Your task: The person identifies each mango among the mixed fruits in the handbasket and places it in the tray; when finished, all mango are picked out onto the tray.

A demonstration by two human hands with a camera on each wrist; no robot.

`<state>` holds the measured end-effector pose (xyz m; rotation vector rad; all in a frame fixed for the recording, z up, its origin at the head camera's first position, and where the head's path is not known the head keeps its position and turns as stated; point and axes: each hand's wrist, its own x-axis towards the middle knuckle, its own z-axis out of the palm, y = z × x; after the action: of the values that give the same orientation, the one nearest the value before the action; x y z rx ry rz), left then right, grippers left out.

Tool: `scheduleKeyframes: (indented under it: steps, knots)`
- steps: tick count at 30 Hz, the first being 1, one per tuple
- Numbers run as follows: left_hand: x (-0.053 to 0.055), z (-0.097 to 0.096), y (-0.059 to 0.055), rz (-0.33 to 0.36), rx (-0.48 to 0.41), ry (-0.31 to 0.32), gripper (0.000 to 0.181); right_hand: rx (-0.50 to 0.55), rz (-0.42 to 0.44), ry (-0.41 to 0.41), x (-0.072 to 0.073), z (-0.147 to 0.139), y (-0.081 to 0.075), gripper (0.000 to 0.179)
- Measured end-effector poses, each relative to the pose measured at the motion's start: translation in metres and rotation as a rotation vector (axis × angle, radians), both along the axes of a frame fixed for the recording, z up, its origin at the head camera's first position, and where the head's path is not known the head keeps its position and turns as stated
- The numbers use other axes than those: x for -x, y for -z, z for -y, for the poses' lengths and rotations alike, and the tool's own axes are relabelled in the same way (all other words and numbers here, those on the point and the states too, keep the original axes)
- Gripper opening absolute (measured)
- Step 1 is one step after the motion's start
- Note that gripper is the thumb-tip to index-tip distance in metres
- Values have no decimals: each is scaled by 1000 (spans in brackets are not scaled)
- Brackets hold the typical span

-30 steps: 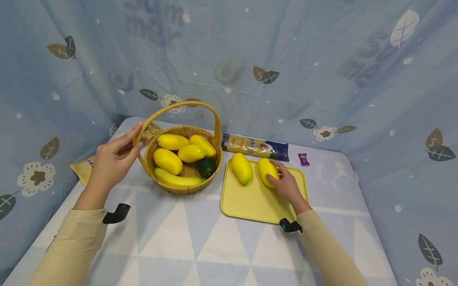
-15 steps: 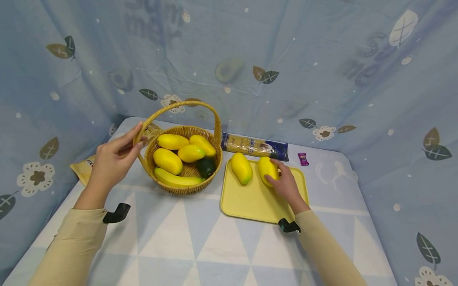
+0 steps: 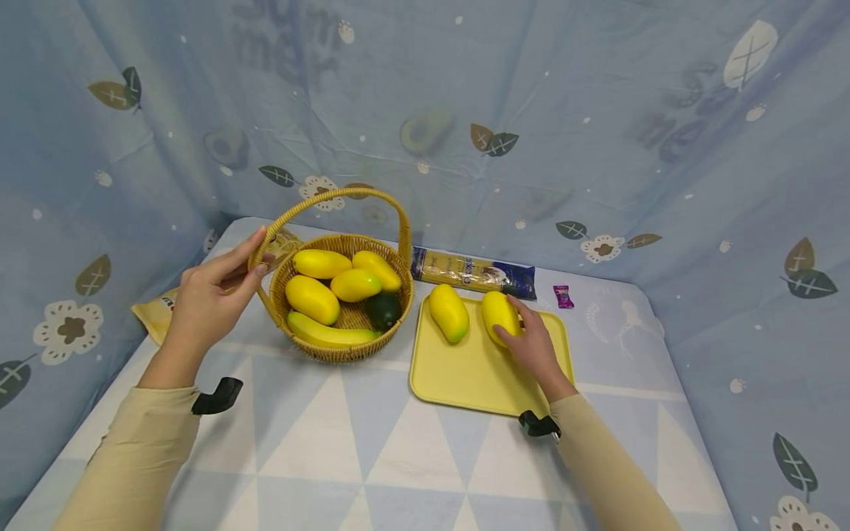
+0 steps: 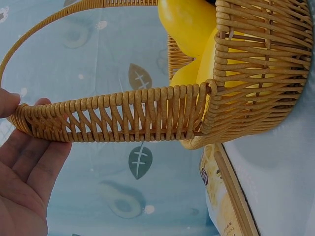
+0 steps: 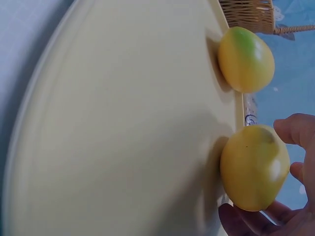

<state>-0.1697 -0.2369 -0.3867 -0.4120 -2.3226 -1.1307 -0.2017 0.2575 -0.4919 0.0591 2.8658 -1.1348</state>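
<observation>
My left hand [image 3: 215, 295] grips the left side of the arched handle [image 3: 368, 193] of a wicker basket [image 3: 339, 352]; the left wrist view has thumb and fingers on either side of the woven strip [image 4: 123, 115]. Inside the basket lie several yellow mangoes [image 3: 312, 299], a banana [image 3: 332, 335] and a dark green avocado [image 3: 383, 311]. My right hand [image 3: 536, 348] holds a mango [image 3: 498, 317] at the back of a yellow tray [image 3: 458, 376]. In the right wrist view its thumb and fingers curl around that mango [image 5: 253, 167]. A second mango [image 3: 448, 313] lies to its left on the tray.
Behind the tray lies a blue and yellow packet of pasta [image 3: 465, 271], with a small purple wrapped candy [image 3: 563, 296] to its right. A yellowish bag [image 3: 154, 313] is partly hidden behind the left hand and basket. A patterned curtain [image 3: 425, 96] encloses the table.
My right hand and the mango in it have shifted very slightly toward the tray's back edge. The left hand and the basket have stayed in place.
</observation>
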Motion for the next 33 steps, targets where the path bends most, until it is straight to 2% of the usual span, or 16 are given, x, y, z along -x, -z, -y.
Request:
scheduleKeyframes:
  steps: [21, 26, 33]
  knots:
    - [0, -1, 0, -2, -12, 4, 67, -14, -26, 37, -5, -7, -2, 72]
    - [0, -1, 0, -6, -6, -1, 67, -31, -60, 37, -8, -4, -7, 67]
    - [-1, -2, 0, 1, 2, -11, 67, -15, -151, -19, -13, 9, -19, 60]
